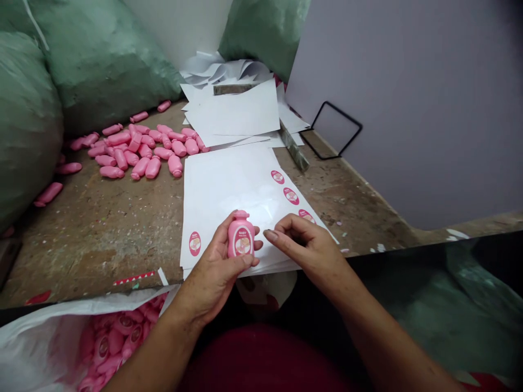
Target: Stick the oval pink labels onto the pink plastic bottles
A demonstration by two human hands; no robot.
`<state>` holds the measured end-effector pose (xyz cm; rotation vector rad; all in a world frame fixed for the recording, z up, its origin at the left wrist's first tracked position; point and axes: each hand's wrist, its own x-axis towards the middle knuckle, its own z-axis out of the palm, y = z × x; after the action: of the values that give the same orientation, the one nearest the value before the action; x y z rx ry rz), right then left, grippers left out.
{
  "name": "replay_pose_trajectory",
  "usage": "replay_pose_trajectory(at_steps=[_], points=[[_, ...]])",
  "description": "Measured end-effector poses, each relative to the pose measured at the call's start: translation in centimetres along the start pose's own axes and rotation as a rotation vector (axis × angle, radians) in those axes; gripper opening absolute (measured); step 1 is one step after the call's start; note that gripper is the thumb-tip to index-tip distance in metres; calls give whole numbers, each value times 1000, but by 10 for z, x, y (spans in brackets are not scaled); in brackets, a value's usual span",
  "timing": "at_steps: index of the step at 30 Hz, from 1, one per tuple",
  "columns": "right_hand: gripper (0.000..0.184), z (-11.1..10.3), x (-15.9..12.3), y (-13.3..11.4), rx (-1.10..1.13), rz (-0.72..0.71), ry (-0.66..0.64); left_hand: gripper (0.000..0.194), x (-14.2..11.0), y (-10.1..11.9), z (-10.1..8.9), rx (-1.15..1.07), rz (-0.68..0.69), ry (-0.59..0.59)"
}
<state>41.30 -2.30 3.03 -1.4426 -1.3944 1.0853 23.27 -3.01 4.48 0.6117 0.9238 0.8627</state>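
Observation:
My left hand is wrapped round a small pink bottle, held upright above the front of a label sheet. On the bottle's front is an oval "BABY" label, facing me. Just to the right, apart from the bottle, is my right hand, its fingers curled in and thumb close to the index finger; nothing shows between them. Beneath both hands lies the white label sheet, on a stack. Several oval labels run along its right side, and a single oval label sits at its left.
Many unlabelled pink bottles lie loose on the worn table. A white sack of labelled bottles hangs open at lower left. Large green sacks, loose paper sheets, a metal bar and a black wire frame stand around.

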Motion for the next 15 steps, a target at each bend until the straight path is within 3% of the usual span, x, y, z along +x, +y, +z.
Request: replay_pose_trajectory(at_steps=[4,7,9,12,15], points=[[31,5,0,-3,-8,12,-9,75,-1,2,-4,-24,-51,-26],[32,6,0,-5,-75,-7,-19,70,-21,13,-25,30,-87,3],[33,3,0,-3,-143,-27,-20,62,-50,27,-56,183,-96,119],[37,-5,3,10,-255,-48,-44,47,-111,54,-115,665,-122,432],[41,-7,11,29,-346,-79,-74,63,-154,79,-159,1041,-144,629]])
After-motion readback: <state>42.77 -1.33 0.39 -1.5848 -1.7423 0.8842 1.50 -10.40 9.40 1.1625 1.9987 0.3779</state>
